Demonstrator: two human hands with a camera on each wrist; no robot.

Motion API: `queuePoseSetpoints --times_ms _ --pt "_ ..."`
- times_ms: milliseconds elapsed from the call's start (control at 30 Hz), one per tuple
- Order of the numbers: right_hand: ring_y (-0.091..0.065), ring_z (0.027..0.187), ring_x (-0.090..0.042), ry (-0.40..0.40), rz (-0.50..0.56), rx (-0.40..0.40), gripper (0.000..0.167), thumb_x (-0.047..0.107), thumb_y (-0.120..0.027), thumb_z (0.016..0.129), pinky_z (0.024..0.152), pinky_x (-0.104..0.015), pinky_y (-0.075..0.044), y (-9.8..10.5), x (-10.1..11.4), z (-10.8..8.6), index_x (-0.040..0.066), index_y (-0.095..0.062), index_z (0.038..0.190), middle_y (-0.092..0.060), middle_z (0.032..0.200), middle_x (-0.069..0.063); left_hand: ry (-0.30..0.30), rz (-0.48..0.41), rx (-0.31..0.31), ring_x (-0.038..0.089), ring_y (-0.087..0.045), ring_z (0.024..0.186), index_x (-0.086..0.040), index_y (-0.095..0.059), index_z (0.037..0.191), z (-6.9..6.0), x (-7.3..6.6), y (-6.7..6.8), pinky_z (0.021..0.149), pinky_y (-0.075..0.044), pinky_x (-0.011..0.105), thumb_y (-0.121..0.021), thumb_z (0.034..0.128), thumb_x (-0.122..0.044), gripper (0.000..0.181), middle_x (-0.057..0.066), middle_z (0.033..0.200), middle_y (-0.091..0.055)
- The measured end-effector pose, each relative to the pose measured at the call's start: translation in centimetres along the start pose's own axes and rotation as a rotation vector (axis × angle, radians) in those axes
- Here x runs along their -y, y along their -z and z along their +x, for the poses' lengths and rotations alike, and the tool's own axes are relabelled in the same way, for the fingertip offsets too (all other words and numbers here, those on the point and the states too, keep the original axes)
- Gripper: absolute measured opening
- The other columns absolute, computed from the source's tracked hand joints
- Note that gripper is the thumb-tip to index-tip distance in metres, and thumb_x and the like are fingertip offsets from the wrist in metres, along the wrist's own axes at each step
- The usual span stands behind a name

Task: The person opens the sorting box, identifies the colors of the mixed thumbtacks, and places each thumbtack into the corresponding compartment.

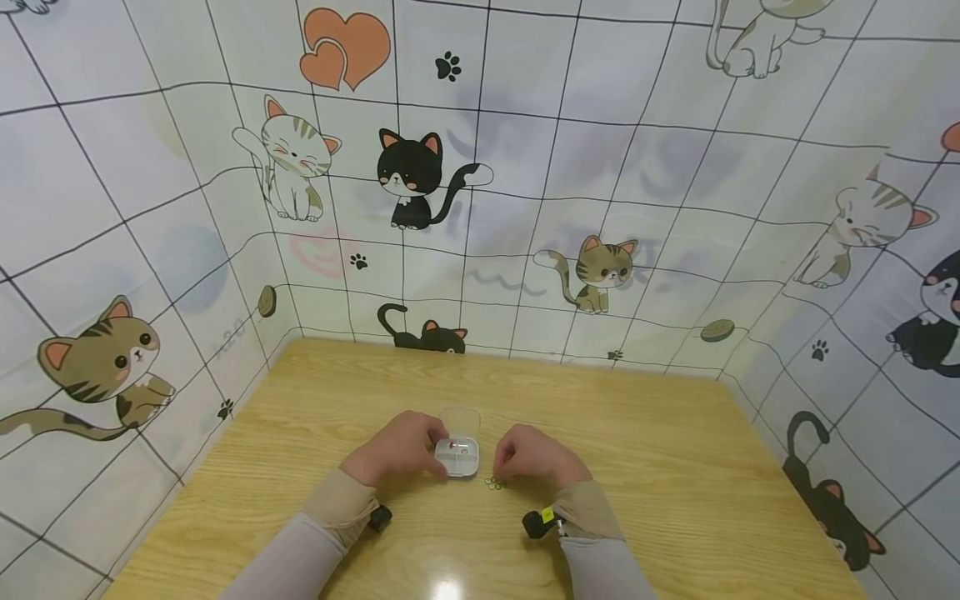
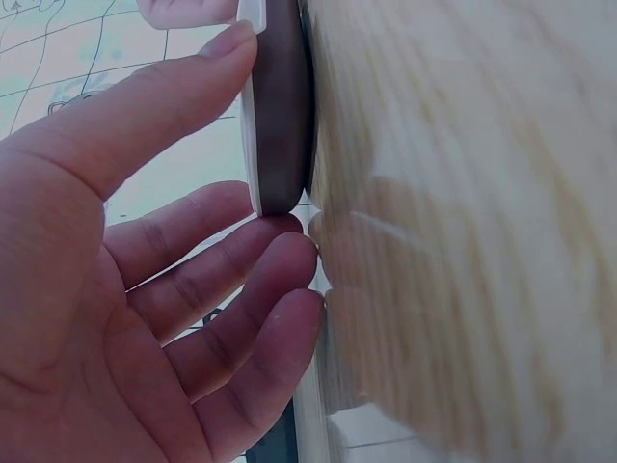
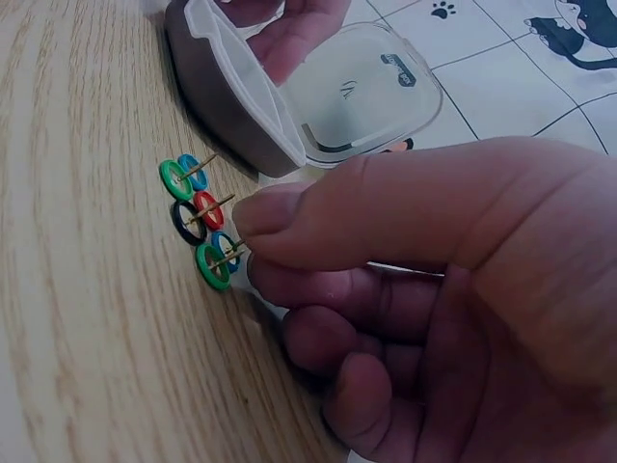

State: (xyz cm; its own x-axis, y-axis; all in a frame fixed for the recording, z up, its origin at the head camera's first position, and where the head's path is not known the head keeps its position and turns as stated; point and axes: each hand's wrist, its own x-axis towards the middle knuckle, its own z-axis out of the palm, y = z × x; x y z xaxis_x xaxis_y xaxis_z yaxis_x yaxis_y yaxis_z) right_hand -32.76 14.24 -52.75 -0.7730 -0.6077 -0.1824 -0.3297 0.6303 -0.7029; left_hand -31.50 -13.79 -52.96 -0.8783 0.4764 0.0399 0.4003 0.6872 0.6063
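Note:
My left hand (image 1: 401,447) holds a small compartment box (image 1: 457,472) by its left side, thumb on the rim and fingers at the far side. White inside and grey-brown outside (image 3: 227,106), the box sits on the table with its clear lid (image 3: 362,101) open at the back. A small red piece and a small ring-like piece lie in its rear compartments. Just right of the box, several ring-headed thumbtacks (image 3: 207,207) in green, blue, red and black lie with pins up. My right hand (image 1: 536,457) has thumb and forefinger at the pin of a blue thumbtack (image 3: 226,249), pinching it.
The wooden table (image 1: 637,450) extends around both hands. A cat-patterned cloth wall (image 1: 510,167) stands along its back and sides. Each wrist carries a small black camera, one on the left (image 1: 380,518) and one on the right (image 1: 536,524).

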Motion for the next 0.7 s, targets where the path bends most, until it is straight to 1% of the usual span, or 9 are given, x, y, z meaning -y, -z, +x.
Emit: queuePoseSetpoints --times_ms 200,367,567,700 --pt "-0.052 0.064 -0.011 -0.004 -0.008 -0.012 0.01 0.005 -0.082 0.084 0.061 -0.028 -0.042 -0.02 0.38 -0.1 0.009 -0.078 0.077 -0.071 0.072 0.004 0.011 -0.017 0.005 0.017 -0.063 0.09 -0.012 -0.079 0.11 0.0 0.12 0.02 0.087 -0.051 0.037 -0.099 0.0682 -0.028 0.049 -0.003 0.098 -0.075" --pt "-0.054 0.065 -0.01 -0.016 -0.033 -0.03 0.011 0.003 -0.08 0.085 0.062 -0.028 -0.044 -0.01 0.62 -0.12 0.01 -0.078 0.077 -0.07 0.072 0.006 0.018 -0.011 0.006 0.016 -0.063 0.091 -0.013 -0.079 0.111 0.06 0.2 -0.04 0.088 -0.051 0.037 -0.099 0.0683 -0.029 0.049 -0.004 0.099 -0.074" --pt "-0.056 0.068 -0.011 -0.047 -0.07 -0.086 0.015 0.003 -0.077 0.087 0.064 -0.029 -0.047 -0.21 0.22 0.18 0.015 -0.076 0.077 -0.068 0.075 0.007 0.02 -0.012 0.009 0.017 -0.063 0.091 -0.013 -0.079 0.111 0.1 0.25 -0.11 0.088 -0.051 0.038 -0.099 0.0686 -0.029 0.049 -0.005 0.098 -0.074" --pt "-0.056 0.07 -0.012 -0.054 -0.088 -0.141 0.014 0.002 -0.076 0.086 0.065 -0.03 -0.047 -0.48 0.05 0.36 0.014 -0.075 0.078 -0.067 0.077 0.006 0.021 -0.008 0.007 0.017 -0.062 0.09 -0.014 -0.079 0.11 0.13 0.29 -0.14 0.088 -0.051 0.038 -0.099 0.0686 -0.029 0.049 -0.005 0.097 -0.073"
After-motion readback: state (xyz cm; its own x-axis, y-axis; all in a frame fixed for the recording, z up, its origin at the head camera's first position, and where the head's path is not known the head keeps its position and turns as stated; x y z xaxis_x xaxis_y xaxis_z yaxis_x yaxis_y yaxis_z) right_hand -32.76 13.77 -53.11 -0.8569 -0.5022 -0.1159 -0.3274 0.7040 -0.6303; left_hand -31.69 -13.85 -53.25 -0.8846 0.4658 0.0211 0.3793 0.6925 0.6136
